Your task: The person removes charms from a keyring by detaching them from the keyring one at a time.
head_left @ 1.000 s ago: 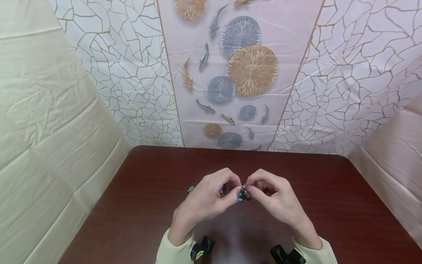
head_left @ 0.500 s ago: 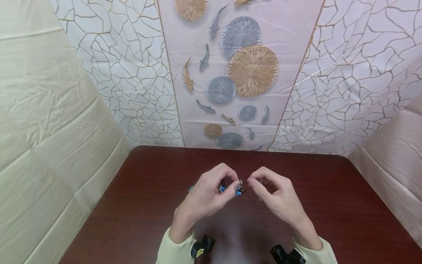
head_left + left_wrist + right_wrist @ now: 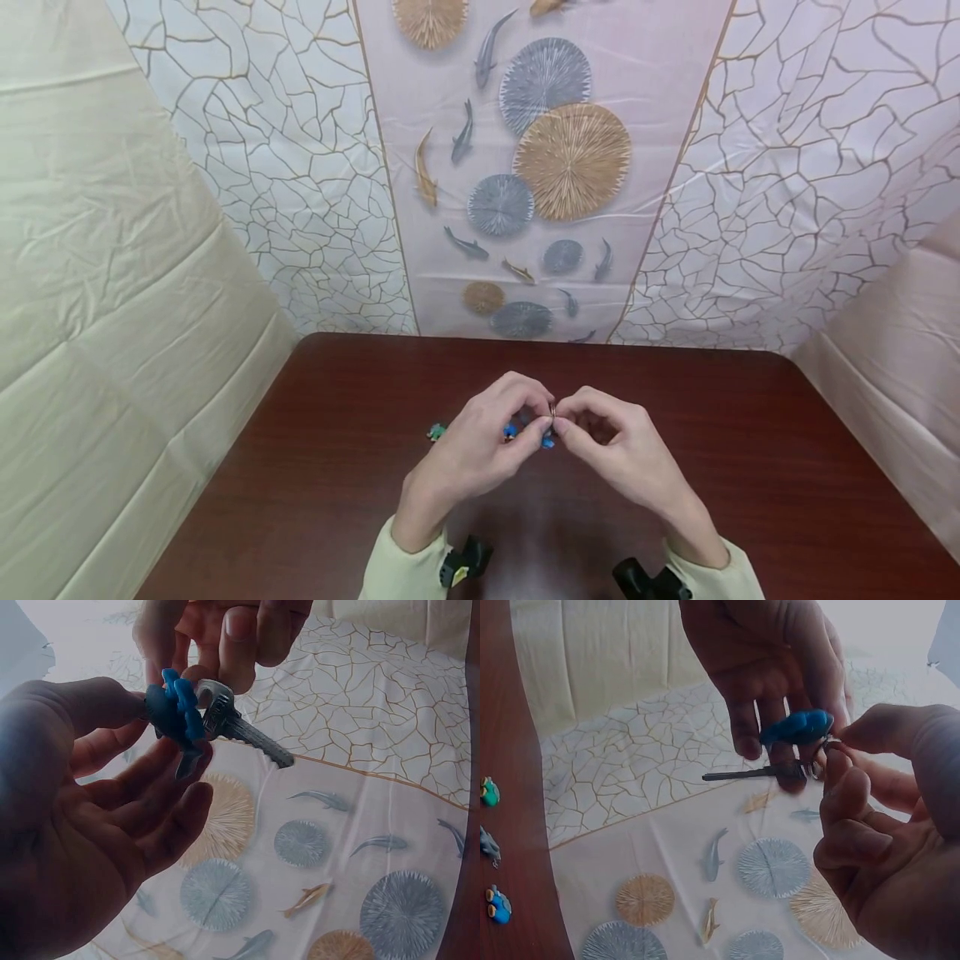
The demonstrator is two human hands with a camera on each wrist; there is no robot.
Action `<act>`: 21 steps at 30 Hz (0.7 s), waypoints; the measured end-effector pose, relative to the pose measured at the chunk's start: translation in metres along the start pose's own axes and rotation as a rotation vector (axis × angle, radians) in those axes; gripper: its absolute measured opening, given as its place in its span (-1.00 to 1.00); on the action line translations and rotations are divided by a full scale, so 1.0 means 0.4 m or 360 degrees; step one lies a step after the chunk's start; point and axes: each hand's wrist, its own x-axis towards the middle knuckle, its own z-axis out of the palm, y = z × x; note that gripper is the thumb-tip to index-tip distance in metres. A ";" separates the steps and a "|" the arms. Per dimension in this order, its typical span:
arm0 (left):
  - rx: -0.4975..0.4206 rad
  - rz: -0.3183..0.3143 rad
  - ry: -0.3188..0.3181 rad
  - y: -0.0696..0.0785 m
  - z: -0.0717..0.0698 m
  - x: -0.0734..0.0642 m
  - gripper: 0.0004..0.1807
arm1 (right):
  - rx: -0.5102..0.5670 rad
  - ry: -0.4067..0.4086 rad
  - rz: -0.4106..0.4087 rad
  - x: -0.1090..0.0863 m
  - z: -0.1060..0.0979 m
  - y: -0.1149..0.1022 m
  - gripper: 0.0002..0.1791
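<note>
Between my two hands hangs a metal key ring [image 3: 552, 410] that carries a blue rubbery charm [image 3: 180, 701] and a key [image 3: 255, 739]. My left hand [image 3: 476, 437] pinches the ring from the left with thumb and forefinger, its other fingers spread beneath in the left wrist view. From the right, my right hand [image 3: 618, 429] pinches the same ring between thumb and forefinger. The key sticks out sideways, toothed blade free, in the right wrist view too. The fingertips cover part of the ring, so how the charm joins it is hidden.
Several small figures lie on the dark red table [image 3: 360, 392]: a green one [image 3: 489, 791], a grey one [image 3: 489, 846] and a blue one [image 3: 499, 906]. Patterned cloth [image 3: 517, 250] hangs behind the table's far edge. Black cameras sit on both wrists.
Half a second ago my right fingers were apart from the ring; they have moved left and pinch it again. My left hand has kept its hold, shifting only slightly right.
</note>
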 end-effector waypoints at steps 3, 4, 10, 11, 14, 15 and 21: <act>-0.0040 -0.0020 -0.0006 -0.002 0.004 -0.001 -0.97 | 0.0015 0.0018 0.0005 -0.001 0.001 -0.001 -0.79; -0.0054 -0.0030 -0.0009 -0.002 0.004 -0.001 -0.97 | 0.0022 0.0021 0.0004 -0.001 0.001 -0.001 -0.78; -0.0124 -0.0133 -0.0033 -0.001 0.007 0.000 -0.97 | 0.0048 0.0030 -0.0048 0.001 -0.001 -0.001 -0.75; -0.0131 -0.0139 -0.0032 -0.002 0.008 0.000 -0.95 | 0.0047 0.0032 -0.0059 0.001 -0.002 -0.001 -0.75; -0.0139 -0.0150 -0.0017 -0.005 0.010 0.001 -0.94 | 0.0037 0.0031 -0.0081 0.001 -0.004 0.000 -0.75; -0.0138 -0.0153 -0.0012 -0.006 0.010 0.002 -0.94 | 0.0037 0.0026 -0.0087 0.001 -0.004 0.001 -0.75; -0.0104 -0.0176 0.0043 -0.009 0.013 0.003 -0.94 | 0.0037 -0.0007 -0.0160 0.001 -0.003 0.003 -0.74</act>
